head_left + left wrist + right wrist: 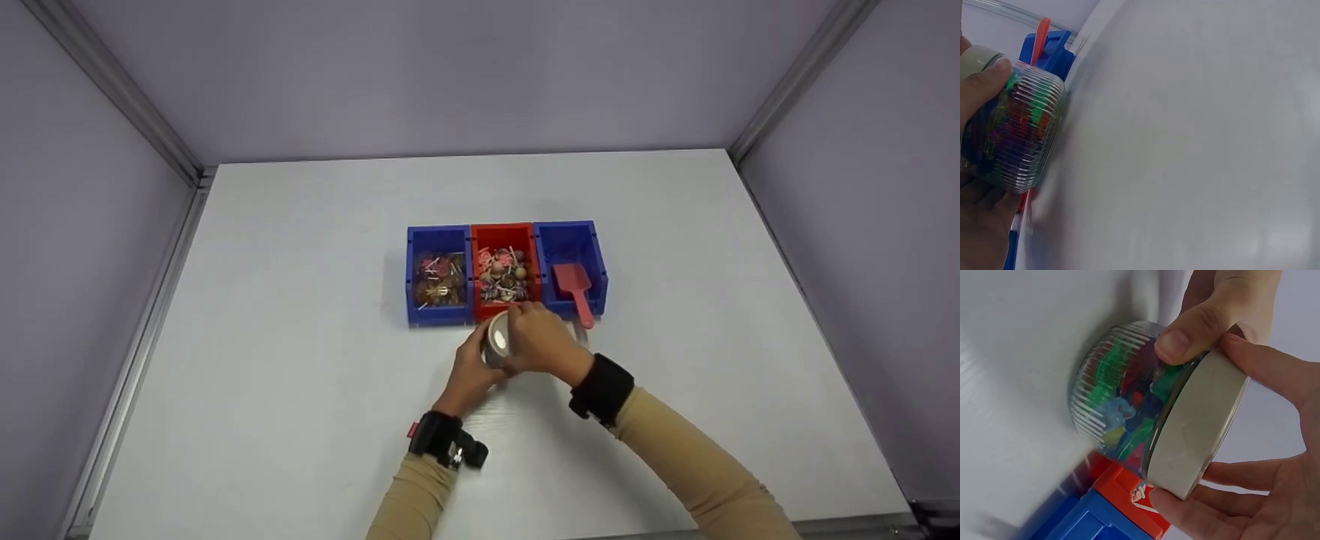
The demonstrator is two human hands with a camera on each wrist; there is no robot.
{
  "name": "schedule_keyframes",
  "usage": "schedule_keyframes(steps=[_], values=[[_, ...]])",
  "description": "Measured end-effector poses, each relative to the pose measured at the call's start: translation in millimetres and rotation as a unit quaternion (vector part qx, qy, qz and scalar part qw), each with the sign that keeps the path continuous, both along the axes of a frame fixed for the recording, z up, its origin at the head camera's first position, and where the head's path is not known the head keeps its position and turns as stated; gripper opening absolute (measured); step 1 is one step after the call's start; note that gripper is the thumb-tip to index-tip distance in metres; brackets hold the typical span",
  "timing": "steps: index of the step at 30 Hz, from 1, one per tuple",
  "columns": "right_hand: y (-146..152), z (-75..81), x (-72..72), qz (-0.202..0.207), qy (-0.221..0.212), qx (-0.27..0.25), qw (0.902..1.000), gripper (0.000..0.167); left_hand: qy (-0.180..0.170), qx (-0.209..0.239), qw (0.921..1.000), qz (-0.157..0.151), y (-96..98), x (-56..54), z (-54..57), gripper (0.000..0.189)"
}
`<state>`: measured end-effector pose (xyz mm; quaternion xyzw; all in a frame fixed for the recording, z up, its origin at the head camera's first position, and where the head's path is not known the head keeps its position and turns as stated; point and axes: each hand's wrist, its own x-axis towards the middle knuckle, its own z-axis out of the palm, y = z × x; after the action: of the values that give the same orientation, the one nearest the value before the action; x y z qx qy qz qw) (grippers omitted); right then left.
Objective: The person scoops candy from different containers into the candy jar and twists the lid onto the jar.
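A clear ribbed jar point(1027, 124) full of small colourful translucent pieces is held between my two hands, just in front of the bins. My left hand point(471, 373) grips its body, the thumb lying along the side in the left wrist view. On top sits an off-white lid point(1199, 422). My right hand point(544, 337) grasps this lid around its rim, thumb on one side and fingers on the other. The lid is on the jar, which looks tilted in the right wrist view. From the frames I cannot tell whether its base touches the table.
Behind the hands stand three joined bins: a left blue bin point(439, 316) with wrapped lollipops, a red bin point(504, 227) with more lollipops, and a right blue bin point(566, 227) in which a pink scoop point(574, 283) leans. They stand on a white table point(300, 375) with walls around it.
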<state>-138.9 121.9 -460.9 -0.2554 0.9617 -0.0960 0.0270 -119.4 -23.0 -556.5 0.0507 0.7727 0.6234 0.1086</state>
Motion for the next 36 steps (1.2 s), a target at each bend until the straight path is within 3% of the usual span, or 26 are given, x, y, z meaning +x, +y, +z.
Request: schedule_keyframes(steps=[6,12,13,19,22,27,36], values=[[-7,-3.6,5.0,-0.033,0.047,0.002,0.9984,0.077,0.011,0.002,0.9999,0.01,0.7,2.5,-3.6,0.088],[-15,-8.8,9.5,-0.078,0.059,-0.003,0.9952,0.073,0.025,-0.001,0.9996,0.012,-0.9,3.7,-6.8,0.084],[-16,-9.4,9.6,-0.083,0.06,-0.004,0.9948,0.073,0.025,-0.001,0.9996,0.011,-1.1,5.2,-1.2,0.083],[-18,-9.7,7.2,-0.083,0.067,-0.002,0.9943,0.072,0.012,0.011,0.9998,0.013,-0.3,4.5,3.2,0.086],[-19,-9.0,5.9,-0.089,0.067,0.001,0.9938,0.072,0.013,0.013,0.9997,0.013,-1.6,0.0,-5.5,0.088],[-21,-10.5,5.5,-0.105,0.056,0.001,0.9929,0.075,0.018,0.006,0.9998,-0.005,-5.9,-3.8,-3.7,0.088],[-16,-17.4,10.4,-0.113,0.036,-0.034,0.9923,0.086,0.041,-0.076,0.9947,-0.055,-14.8,-10.5,3.4,0.09]])
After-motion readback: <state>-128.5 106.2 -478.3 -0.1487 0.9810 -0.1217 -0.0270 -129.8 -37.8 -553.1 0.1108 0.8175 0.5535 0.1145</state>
